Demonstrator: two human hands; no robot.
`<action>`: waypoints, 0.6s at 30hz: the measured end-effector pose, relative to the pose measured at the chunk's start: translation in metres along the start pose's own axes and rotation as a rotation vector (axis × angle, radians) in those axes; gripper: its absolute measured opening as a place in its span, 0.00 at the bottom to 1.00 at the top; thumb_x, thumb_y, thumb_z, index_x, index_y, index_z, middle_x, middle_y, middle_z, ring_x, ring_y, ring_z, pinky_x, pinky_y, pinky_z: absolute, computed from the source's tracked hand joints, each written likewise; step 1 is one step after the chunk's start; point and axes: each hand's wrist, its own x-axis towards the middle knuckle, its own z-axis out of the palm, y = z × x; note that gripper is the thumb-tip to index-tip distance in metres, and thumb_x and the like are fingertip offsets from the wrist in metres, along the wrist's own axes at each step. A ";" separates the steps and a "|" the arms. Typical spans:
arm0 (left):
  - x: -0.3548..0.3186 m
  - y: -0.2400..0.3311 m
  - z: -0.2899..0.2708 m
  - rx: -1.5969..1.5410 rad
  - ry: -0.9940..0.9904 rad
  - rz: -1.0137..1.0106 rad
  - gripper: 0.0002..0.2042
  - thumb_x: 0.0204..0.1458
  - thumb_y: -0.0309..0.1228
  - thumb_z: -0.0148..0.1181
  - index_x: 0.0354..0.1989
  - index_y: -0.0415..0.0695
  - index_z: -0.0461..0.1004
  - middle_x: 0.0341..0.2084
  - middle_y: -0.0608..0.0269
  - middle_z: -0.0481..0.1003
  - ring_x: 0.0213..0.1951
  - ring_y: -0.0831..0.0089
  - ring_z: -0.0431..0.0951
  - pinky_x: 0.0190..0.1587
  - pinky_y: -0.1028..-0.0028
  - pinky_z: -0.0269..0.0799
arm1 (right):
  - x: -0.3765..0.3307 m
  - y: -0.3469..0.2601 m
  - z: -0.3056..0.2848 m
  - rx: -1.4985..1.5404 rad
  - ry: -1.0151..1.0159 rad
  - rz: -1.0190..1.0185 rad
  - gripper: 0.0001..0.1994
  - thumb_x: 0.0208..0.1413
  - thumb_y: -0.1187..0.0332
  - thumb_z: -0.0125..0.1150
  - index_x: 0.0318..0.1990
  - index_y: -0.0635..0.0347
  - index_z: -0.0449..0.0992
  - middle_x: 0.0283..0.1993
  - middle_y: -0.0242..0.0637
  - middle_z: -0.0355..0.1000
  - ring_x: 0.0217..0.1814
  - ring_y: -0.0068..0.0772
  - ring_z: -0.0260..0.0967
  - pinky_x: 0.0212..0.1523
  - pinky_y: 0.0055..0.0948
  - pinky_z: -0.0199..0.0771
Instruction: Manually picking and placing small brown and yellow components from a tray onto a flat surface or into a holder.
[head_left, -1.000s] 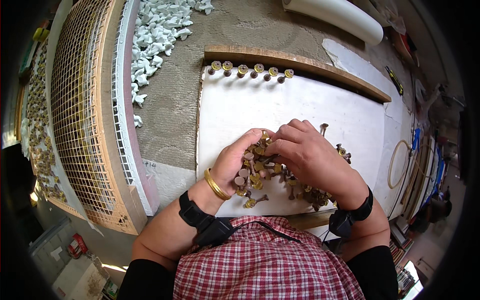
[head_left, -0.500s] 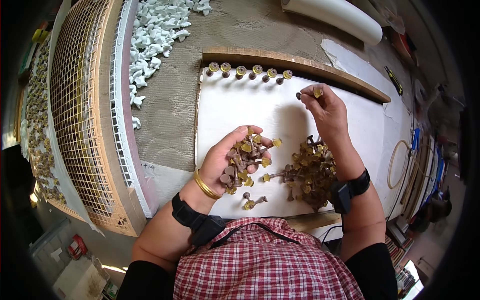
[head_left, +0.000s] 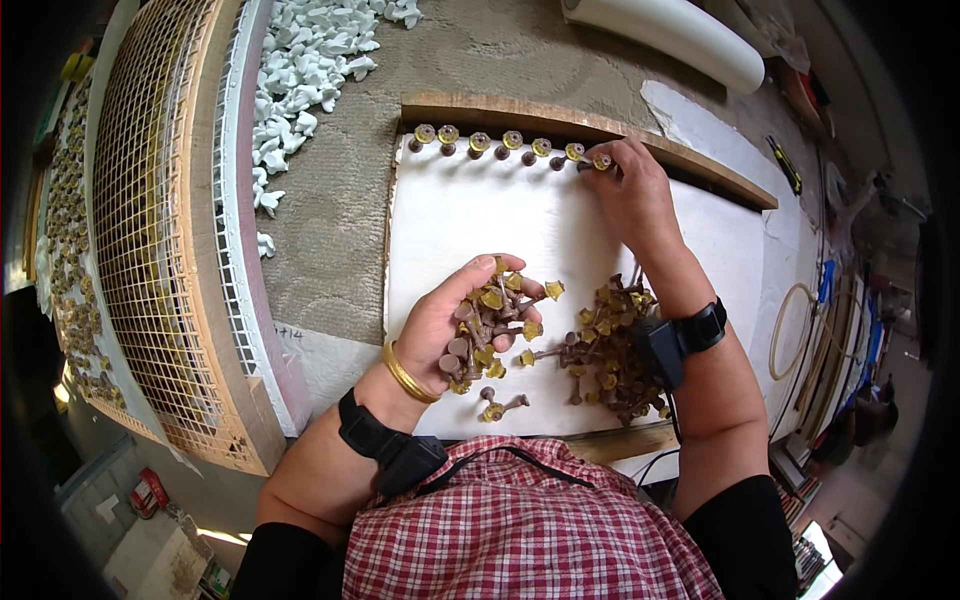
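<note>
My left hand [head_left: 440, 320], cupped and palm up, holds a handful of small brown-stemmed pieces with yellow flower-like tops [head_left: 489, 312]. Along the far edge of a white board [head_left: 470, 220], several matching pieces [head_left: 480, 144] stand in a row, tops up. At the right end of that row, my right hand [head_left: 635, 195] pinches one more piece [head_left: 601, 161], touching or close to the board. Its lower part is partly hidden by my fingers. Beneath my right forearm lies a loose heap of the same pieces [head_left: 610, 345]. A few strays [head_left: 493, 410] rest near my left wrist.
A wooden strip [head_left: 700, 172] borders the board's far side. To the left stand wood-framed mesh racks [head_left: 150, 200], with a pile of white molded pieces [head_left: 300, 90] beside them. A white roll [head_left: 670, 38] and a yellow-black utility knife [head_left: 785, 163] lie at far right.
My right hand has moved left and slightly away from me, bringing its piece to the right end of the row. My left hand has stayed nearly still with its handful.
</note>
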 end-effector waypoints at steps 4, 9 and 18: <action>-0.001 0.000 0.000 0.031 -0.034 0.008 0.18 0.68 0.40 0.42 0.56 0.39 0.68 0.46 0.48 0.77 0.44 0.60 0.81 0.27 0.76 0.78 | -0.006 -0.016 -0.013 -0.143 0.061 -0.161 0.17 0.47 0.70 0.72 0.46 0.59 0.77 0.43 0.40 0.73 0.47 0.46 0.71 0.50 0.39 0.70; -0.001 -0.002 0.005 0.043 -0.046 -0.003 0.18 0.68 0.40 0.42 0.56 0.39 0.68 0.46 0.49 0.77 0.44 0.61 0.81 0.28 0.76 0.78 | 0.000 -0.023 -0.006 -0.322 0.092 -0.280 0.19 0.47 0.67 0.73 0.49 0.55 0.79 0.47 0.37 0.72 0.56 0.42 0.66 0.58 0.42 0.62; -0.004 0.000 0.007 0.055 -0.035 0.009 0.18 0.68 0.39 0.43 0.56 0.40 0.68 0.46 0.49 0.76 0.44 0.63 0.81 0.27 0.78 0.80 | 0.008 -0.022 0.009 -0.311 0.099 -0.326 0.07 0.47 0.70 0.69 0.36 0.56 0.81 0.40 0.31 0.74 0.52 0.39 0.67 0.56 0.40 0.60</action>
